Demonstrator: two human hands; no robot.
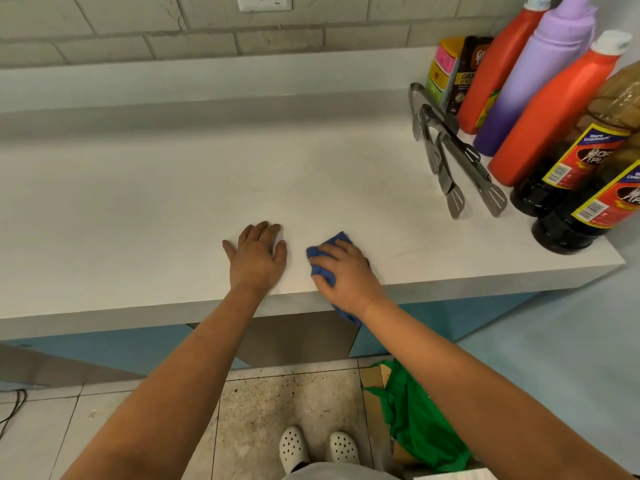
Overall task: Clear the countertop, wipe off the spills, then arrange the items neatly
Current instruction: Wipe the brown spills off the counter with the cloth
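Right hand (pixel 346 275) grip curled on blue cloth (pixel 325 258), pressing it at surface (pixel 173 202) front edge. Left hand (pixel 258 256) just beside, flat, fingers spread. Bottles (pixel 540 109), tongs (pixel 450 161) at right edge.

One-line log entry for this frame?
phase: wiping | right hand: grips blue cloth on countertop | left hand: flat on countertop
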